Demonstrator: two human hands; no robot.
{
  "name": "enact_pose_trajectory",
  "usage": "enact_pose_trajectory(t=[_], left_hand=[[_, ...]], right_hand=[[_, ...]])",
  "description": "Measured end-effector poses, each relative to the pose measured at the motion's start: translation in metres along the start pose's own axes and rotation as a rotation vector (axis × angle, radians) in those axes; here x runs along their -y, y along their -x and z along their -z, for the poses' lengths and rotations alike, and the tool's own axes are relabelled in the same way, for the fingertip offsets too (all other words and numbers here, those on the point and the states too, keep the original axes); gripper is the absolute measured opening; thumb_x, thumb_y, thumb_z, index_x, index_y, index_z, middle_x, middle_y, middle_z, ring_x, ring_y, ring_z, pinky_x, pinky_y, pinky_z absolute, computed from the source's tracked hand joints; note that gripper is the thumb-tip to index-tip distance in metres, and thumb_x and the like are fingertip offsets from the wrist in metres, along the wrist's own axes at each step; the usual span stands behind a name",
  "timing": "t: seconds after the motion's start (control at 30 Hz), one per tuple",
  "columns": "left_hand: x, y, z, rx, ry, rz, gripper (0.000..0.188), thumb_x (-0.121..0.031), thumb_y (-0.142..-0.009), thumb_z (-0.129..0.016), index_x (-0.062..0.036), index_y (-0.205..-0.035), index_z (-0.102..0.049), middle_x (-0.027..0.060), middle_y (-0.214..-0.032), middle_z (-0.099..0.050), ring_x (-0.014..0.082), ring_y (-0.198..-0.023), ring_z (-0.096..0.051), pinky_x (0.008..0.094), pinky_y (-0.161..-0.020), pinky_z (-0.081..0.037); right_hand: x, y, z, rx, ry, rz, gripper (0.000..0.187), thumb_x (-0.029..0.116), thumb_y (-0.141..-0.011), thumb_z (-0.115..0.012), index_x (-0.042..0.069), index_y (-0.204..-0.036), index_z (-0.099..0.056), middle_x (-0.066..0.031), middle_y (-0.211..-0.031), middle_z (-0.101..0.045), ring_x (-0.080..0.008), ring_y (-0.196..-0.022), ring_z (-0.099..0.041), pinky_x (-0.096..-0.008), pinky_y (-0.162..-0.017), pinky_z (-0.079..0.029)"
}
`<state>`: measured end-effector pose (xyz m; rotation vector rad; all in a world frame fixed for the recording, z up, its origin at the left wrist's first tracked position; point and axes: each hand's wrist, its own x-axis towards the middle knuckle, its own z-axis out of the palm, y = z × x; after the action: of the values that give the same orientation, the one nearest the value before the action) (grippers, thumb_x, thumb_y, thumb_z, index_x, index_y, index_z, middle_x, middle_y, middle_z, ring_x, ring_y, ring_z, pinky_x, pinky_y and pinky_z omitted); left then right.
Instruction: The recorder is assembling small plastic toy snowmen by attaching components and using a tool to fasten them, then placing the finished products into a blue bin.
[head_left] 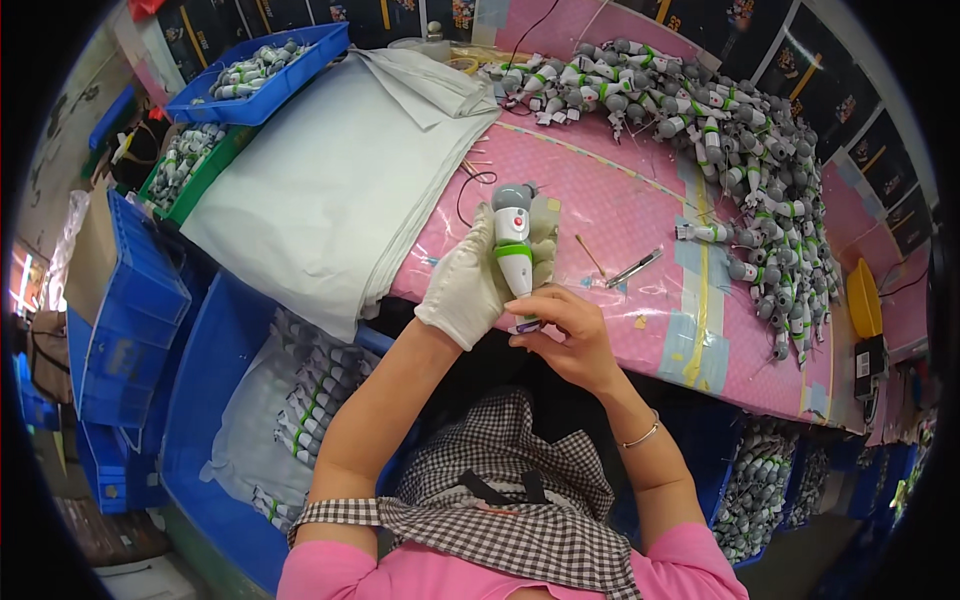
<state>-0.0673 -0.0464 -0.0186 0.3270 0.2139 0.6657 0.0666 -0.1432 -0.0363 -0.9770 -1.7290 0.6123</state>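
My left hand (462, 290), in a white glove, is wrapped around a small handheld device (513, 225) with a grey rounded head, white body, green band and red button. The device points away from me, its head up over the pink-covered table (440, 250). With bare thumb and fingers, my right hand (567, 330) pinches the device's narrow near end, where a small dark purple bit shows; its exact shape is partly hidden by the fingers. Just right of the device, a thin wooden stick (590, 255) and a slim metal pen-like tool (634, 267) lie on the table.
A large heap of similar devices (740, 150) covers the table's back and right. White sheets (330, 150) are stacked at left. Blue tray (300, 50), green crate (180, 200) and blue bin (195, 420) hold more devices. A yellow container (862, 300) stands far right.
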Motion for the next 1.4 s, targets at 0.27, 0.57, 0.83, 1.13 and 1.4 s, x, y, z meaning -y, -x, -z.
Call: enact_pose_trajectory(t=[0.27, 0.57, 0.83, 1.13, 1.4], left_hand=[[0.020, 0.019, 0.015, -0.200, -0.241, -0.015, 0.056, -0.051, -0.094, -0.031, -0.0059, -0.123, -0.047, 0.0064, -0.086, -0.059, 0.0161, -0.067, -0.055, 0.0279, -0.057, -0.046], [0.043, 0.050, 0.029, -0.149, -0.619, 0.149, 0.052, -0.049, -0.096, -0.032, -0.0018, -0.104, -0.053, 0.0075, -0.085, -0.060, 0.0112, -0.061, -0.054, 0.0244, -0.055, -0.046], [0.035, 0.037, 0.017, -0.183, -0.941, 0.126, 0.032, -0.028, -0.089, -0.057, -0.0011, -0.105, -0.053, 0.0062, -0.086, -0.059, 0.0129, -0.069, -0.057, 0.0260, -0.062, -0.048], [0.011, 0.015, 0.018, -0.242, -0.634, 0.076, 0.036, -0.031, -0.089, -0.057, -0.0003, -0.109, -0.052, 0.0087, -0.094, -0.060, 0.0178, -0.079, -0.061, 0.0335, -0.073, -0.052], [0.011, 0.009, 0.023, -0.202, -0.622, 0.002, 0.031, -0.027, -0.091, -0.054, 0.0017, -0.103, -0.056, 0.0069, -0.088, -0.060, 0.0155, -0.077, -0.061, 0.0321, -0.072, -0.052]], right_hand=[[-0.012, -0.009, 0.044, -0.205, -0.300, -0.629, 0.027, 0.018, -0.090, -0.054, -0.003, -0.105, -0.062, -0.0086, -0.090, -0.066, -0.0086, -0.055, -0.057, -0.0197, -0.053, -0.047], [-0.034, -0.014, 0.054, -0.478, -0.702, -0.748, 0.027, 0.021, -0.087, -0.059, 0.001, -0.104, -0.063, -0.0086, -0.091, -0.066, -0.0084, -0.055, -0.059, -0.0205, -0.055, -0.049], [-0.063, -0.011, 0.056, -0.371, -0.251, -0.667, 0.020, 0.016, -0.080, -0.066, 0.000, -0.091, -0.068, -0.0045, -0.076, -0.064, -0.0078, -0.054, -0.053, -0.0217, -0.053, -0.042], [-0.063, -0.028, 0.055, -0.200, 0.424, -0.441, 0.018, 0.017, -0.074, -0.065, 0.001, -0.082, -0.071, -0.0052, -0.069, -0.065, -0.0098, -0.059, -0.053, -0.0263, -0.056, -0.042], [-0.056, -0.046, 0.063, -0.026, 0.339, -0.652, 0.020, 0.018, -0.072, -0.066, -0.002, -0.075, -0.068, -0.0029, -0.059, -0.058, -0.0088, -0.054, -0.050, -0.0272, -0.050, -0.041]])
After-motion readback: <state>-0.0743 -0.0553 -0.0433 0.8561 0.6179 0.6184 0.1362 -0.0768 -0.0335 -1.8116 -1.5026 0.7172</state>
